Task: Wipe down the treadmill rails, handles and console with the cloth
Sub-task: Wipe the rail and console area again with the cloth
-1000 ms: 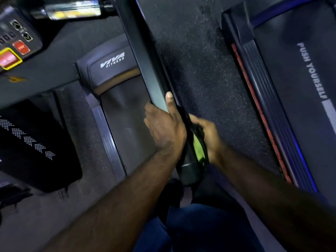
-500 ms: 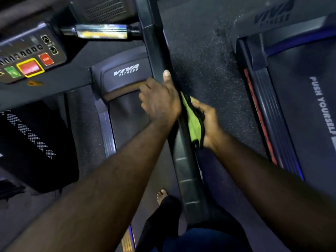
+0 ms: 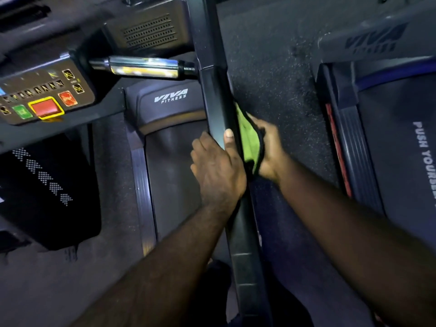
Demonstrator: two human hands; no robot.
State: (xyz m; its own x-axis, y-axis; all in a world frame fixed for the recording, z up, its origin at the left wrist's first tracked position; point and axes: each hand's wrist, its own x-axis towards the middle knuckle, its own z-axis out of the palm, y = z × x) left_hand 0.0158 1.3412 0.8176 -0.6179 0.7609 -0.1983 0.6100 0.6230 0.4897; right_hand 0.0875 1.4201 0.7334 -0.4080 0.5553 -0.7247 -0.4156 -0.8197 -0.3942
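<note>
Head cam, looking down along the rail (image 3: 213, 97). I see the left hand (image 3: 219, 168) clamped on it about midway. Its fingers curl round the rail's left side and the thumb lies flat along the top face, tip toward the console end. The right hand (image 3: 269, 149) is on the rail's right side, gripping the cloth (image 3: 249, 140). Its fingers fold over the cloth and press it to the rail's right face. The cloth is green with a dark border, bunched, touching the rail just beside the left thumb. Both forearms come in from the bottom edge, one on either side of the rail.

Console (image 3: 47, 97) sits at upper left: green button (image 3: 22, 111), big red button (image 3: 46, 107) in a yellow frame, small red button (image 3: 67, 98), plus a row of small keys I can't read. A chrome grip (image 3: 144, 68) runs from the console to the rail. Below it is the motor cover (image 3: 165, 100), marked VIVA FITNESS, then the belt (image 3: 172, 173) under the left hand. Speckled floor (image 3: 271, 67) lies right of the rail. A second treadmill (image 3: 389, 161) sits at the right edge, its belt text starting PUSH and cut off by the frame. Slight motion blur throughout.
</note>
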